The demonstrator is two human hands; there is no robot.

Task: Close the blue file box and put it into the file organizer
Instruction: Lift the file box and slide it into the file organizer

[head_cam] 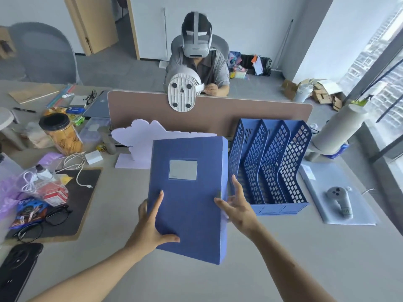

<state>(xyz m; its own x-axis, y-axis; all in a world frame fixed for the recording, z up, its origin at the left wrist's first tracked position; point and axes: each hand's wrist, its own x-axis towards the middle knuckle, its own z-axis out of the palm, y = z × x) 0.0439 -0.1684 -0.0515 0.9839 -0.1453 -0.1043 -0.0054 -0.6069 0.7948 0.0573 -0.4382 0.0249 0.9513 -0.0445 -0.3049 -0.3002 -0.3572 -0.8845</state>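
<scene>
The blue file box (187, 199) is closed and lifted off the desk at the centre, tilted, its grey label facing me. My left hand (150, 227) grips its lower left edge, thumb on the front face. My right hand (236, 205) touches the box's right side near the clasp, fingers spread. The blue mesh file organizer (272, 166) with several slots stands upright on the desk just right of the box, its slots holding nothing.
A brown desk divider (218, 114) with a white fan (183, 90) runs behind; a person sits beyond it. A pale cut-out stand (139, 140) is behind the box. A jar (63, 136), cables, glasses and packets lie left. A controller (340, 201) and a paper roll (340, 127) are at right.
</scene>
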